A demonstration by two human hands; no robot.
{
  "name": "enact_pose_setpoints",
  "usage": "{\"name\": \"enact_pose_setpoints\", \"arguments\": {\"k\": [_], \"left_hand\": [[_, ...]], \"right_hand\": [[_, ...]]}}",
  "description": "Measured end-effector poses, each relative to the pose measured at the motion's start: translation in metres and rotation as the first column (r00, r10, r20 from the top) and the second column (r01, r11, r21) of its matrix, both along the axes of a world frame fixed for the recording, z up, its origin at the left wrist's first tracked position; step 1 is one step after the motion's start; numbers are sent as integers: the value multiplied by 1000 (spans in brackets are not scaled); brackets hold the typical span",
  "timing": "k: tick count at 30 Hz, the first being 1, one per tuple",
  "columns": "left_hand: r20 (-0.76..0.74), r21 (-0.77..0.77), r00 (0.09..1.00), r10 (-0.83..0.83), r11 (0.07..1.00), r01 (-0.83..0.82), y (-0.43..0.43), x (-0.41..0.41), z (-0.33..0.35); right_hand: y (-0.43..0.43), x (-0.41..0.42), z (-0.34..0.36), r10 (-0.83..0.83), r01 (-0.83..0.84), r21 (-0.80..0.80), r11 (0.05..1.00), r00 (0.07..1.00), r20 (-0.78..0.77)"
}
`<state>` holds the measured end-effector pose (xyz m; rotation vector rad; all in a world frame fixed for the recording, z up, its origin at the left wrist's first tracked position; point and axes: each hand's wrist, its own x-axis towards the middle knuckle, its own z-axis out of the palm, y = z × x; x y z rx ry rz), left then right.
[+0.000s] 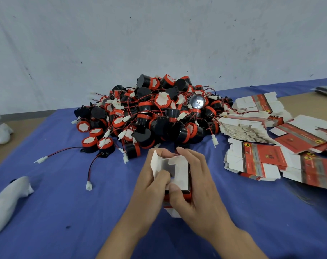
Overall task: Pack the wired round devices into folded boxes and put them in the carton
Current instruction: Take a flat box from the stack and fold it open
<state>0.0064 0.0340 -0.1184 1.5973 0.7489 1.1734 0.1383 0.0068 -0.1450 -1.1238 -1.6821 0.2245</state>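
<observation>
Head view: near centre, both hands clasp one small red-and-white box (179, 171) over the blue cloth (65, 212), its white top flaps not yet closed. The left hand (151, 182) curls round the box's left side with its thumb pressing a flap. The right hand (198, 184) wraps the right side. At 8 o'clock lies a white bundle (7, 200). At 12 o'clock, the heap of wired round devices (159, 113). At 2 o'clock, flat box blanks (261, 161) lie fanned.

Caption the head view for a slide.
Left hand and right hand grip a box, flaps open, before a pile of wired round devices; flat boxes alongside.
</observation>
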Motion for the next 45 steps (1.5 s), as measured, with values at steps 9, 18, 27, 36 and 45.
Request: {"name": "enact_pose_setpoints", "arguments": {"k": [9,18,27,36,45], "left_hand": [[18,34,1000,3,999,-3,0,1,1],[5,86,999,52,995,-53,1,2,-1],[-5,138,993,119,983,-117,0,6,-1],[10,151,989,149,977,-149,0,8,-1],[-36,104,994,100,990,-96,-7,9,4]], "right_hand": [[-1,0,2,-5,5,-51,999,1000,-12],[-3,-7,5,113,-145,-130,981,967,-227],[0,-5,8,89,-119,-132,984,972,-218],[1,-3,10,147,-198,-160,967,948,-282],[4,1,9,53,-79,-89,993,963,-264]]}}
